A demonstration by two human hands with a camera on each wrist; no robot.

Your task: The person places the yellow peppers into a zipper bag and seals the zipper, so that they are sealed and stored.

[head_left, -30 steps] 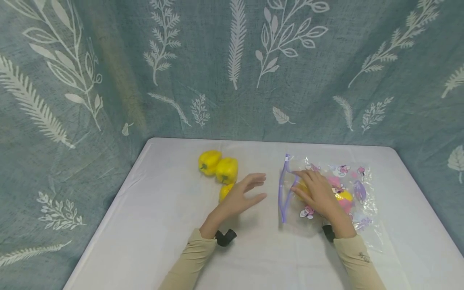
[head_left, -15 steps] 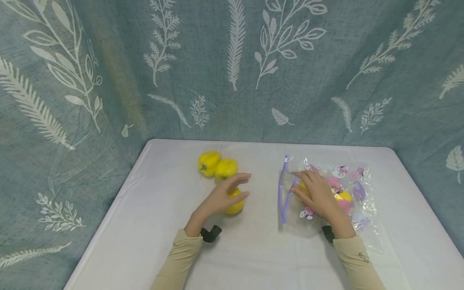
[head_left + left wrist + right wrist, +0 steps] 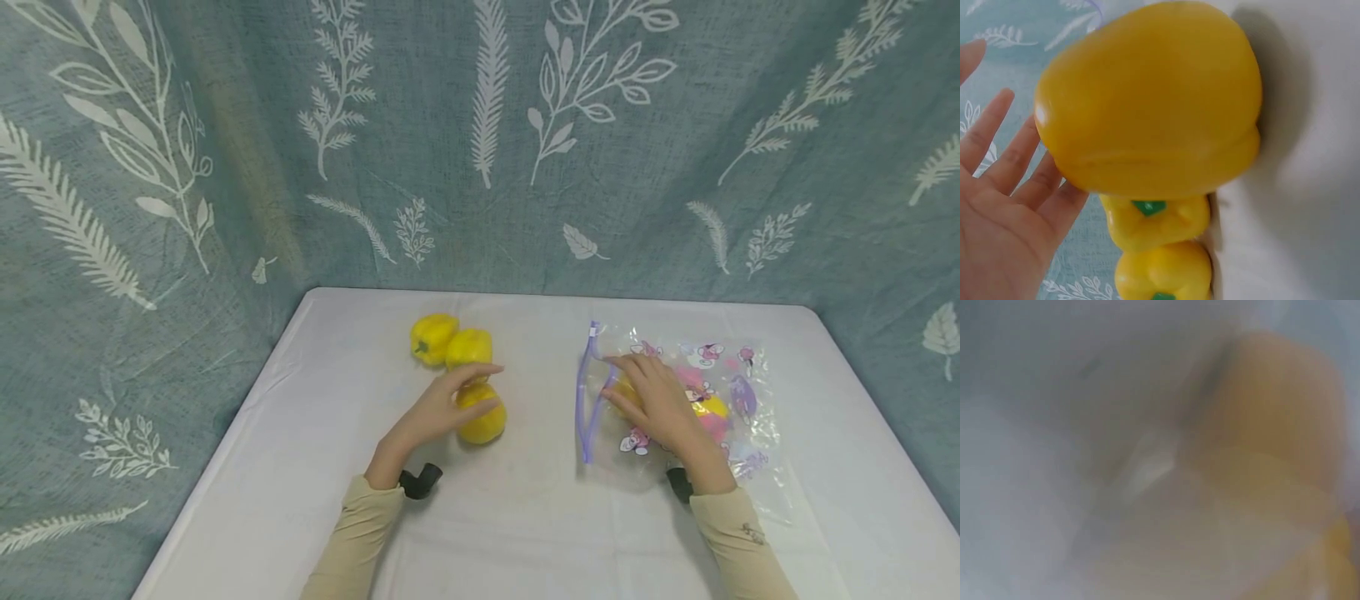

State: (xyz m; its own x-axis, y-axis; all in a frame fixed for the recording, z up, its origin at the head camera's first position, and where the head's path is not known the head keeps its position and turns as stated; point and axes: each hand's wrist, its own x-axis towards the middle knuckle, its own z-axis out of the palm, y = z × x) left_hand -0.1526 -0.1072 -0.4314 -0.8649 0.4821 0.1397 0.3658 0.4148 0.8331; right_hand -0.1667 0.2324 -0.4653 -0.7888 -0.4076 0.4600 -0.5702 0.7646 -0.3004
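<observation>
Two peppers [image 3: 433, 340] sit side by side on the counter [image 3: 540, 533], left of the frame's upper centre, with another pepper [image 3: 482, 429] just below them. Your left hand [image 3: 431, 412] is spread beside that lower one, thumb and fingers apart. Right of centre, your right hand [image 3: 656, 400] lies over the clear bag [image 3: 742, 396], near its purple-edged mouth; you can't tell whether it grips anything.

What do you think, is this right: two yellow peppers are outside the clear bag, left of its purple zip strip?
Not quite: three yellow peppers, not two, are outside the clear bag, as the head view shows. They are indeed left of its purple zip strip.
</observation>
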